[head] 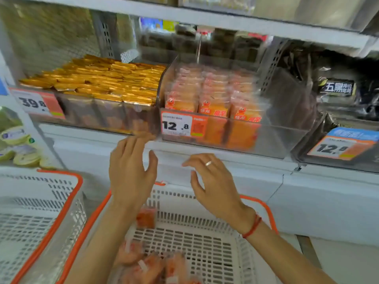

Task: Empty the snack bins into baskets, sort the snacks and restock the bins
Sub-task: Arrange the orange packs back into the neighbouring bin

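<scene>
In front of me a white shelf (205, 152) carries three clear bins side by side: the left bin (106, 115) heaped with gold packets (102, 78), the middle bin (235, 130) lined with orange packets (213, 93), the right bin (336, 144) holding dark packs (338, 87). Each bin front bears a price tag.

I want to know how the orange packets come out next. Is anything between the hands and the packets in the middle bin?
Yes: the clear bin's front wall, with its price tag, stands before the orange packets. Both the left hand and right hand are below it, open and empty. From above, nothing visible blocks them.
</scene>
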### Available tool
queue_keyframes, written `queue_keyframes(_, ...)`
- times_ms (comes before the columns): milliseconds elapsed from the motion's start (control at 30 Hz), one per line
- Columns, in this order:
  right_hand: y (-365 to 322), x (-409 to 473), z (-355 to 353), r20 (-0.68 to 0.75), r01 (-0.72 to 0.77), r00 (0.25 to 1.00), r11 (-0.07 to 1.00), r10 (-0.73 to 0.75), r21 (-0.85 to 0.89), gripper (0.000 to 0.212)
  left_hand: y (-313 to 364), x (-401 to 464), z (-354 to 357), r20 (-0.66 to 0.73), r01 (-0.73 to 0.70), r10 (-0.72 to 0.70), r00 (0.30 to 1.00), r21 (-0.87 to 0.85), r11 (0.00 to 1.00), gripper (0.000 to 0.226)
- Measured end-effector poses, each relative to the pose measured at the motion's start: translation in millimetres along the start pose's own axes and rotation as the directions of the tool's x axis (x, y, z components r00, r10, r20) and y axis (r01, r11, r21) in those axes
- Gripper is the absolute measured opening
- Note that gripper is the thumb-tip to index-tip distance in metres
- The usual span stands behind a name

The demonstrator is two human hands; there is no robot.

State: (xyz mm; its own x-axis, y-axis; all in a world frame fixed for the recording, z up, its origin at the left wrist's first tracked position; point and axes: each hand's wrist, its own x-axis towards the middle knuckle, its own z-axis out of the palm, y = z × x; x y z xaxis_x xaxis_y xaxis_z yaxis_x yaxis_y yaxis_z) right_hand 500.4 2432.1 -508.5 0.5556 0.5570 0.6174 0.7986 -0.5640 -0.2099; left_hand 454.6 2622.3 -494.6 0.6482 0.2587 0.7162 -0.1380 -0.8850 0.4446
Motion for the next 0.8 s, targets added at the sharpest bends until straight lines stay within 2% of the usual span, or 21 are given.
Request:
queue_keyframes(67,-10,-41,50,0.247,-0.033,0.969,0.998,0.018,0.055,0.025,-43,-44,-3,0.071,0.105,-0.113,0.991,0.11,0.988,0.037)
queue_keyframes(133,-17,-81,92,0.48,-0.156,0.872,0.984,0.098,0.084,0.028,-82,-89,-5,0.16,0.191,-0.236,0.959,0.252,0.949,0.048)
queue_keyframes(167,-22,-99,108,0.609,-0.237,0.78,0.969,0.148,0.067,0.029,-95,-110,-5,0.213,0.223,-0.296,0.931,0.31,0.924,0.056)
queue_keyframes(233,-31,-133,140,0.814,-0.284,0.555,0.959,0.173,-0.01,0.033,-111,-145,-2,0.331,0.271,-0.403,0.853,0.379,0.885,0.071)
queue_keyframes(267,-36,-147,153,0.863,-0.295,0.482,0.955,0.15,-0.001,0.037,-114,-158,2,0.372,0.271,-0.432,0.821,0.412,0.87,0.076)
queue_keyframes(300,-40,-157,162,0.889,-0.326,0.441,0.945,0.125,0.029,0.045,-115,-166,4,0.398,0.25,-0.44,0.805,0.445,0.86,0.081)
queue_keyframes(367,-46,-174,179,0.898,-0.382,0.426,0.922,0.112,0.066,0.063,-117,-173,8,0.403,0.216,-0.443,0.801,0.496,0.841,0.085)
queue_keyframes(467,-64,-179,203,0.815,-0.192,0.576,0.979,0.06,0.064,0.072,-118,-174,11,0.36,0.239,-0.467,0.808,0.525,0.817,0.083)
queue_keyframes(533,-81,-175,216,0.833,-0.091,0.554,0.995,0.015,0.043,0.088,-116,-175,12,0.335,0.258,-0.478,0.812,0.528,0.809,0.081)
queue_keyframes(600,-81,-170,225,0.857,-0.085,0.516,0.994,-0.01,0.062,0.101,-114,-175,13,0.315,0.272,-0.479,0.819,0.522,0.808,0.077)
queue_keyframes(667,-71,-162,222,0.845,-0.167,0.533,0.983,0.027,0.075,0.092,-110,-173,13,0.289,0.315,-0.5,0.817,0.502,0.805,0.071)
queue_keyframes(700,-68,-153,213,0.837,-0.328,0.54,0.938,0.09,0.11,0.082,-106,-170,14,0.269,0.358,-0.522,0.81,0.478,0.802,0.067)
queue_keyframes(733,-62,-146,202,0.837,-0.537,0.518,0.828,0.175,0.16,0.074,-101,-168,16,0.245,0.407,-0.543,0.803,0.44,0.8,0.062)
queue_keyframes(767,-55,-136,187,0.859,-0.742,0.448,0.639,0.247,0.202,0.069,-95,-164,19,0.228,0.453,-0.561,0.796,0.391,0.801,0.058)
queue_keyframes(800,-45,-128,173,0.903,-0.893,0.329,0.401,0.275,0.203,0.068,-87,-161,22,0.229,0.474,-0.562,0.795,0.343,0.811,0.054)
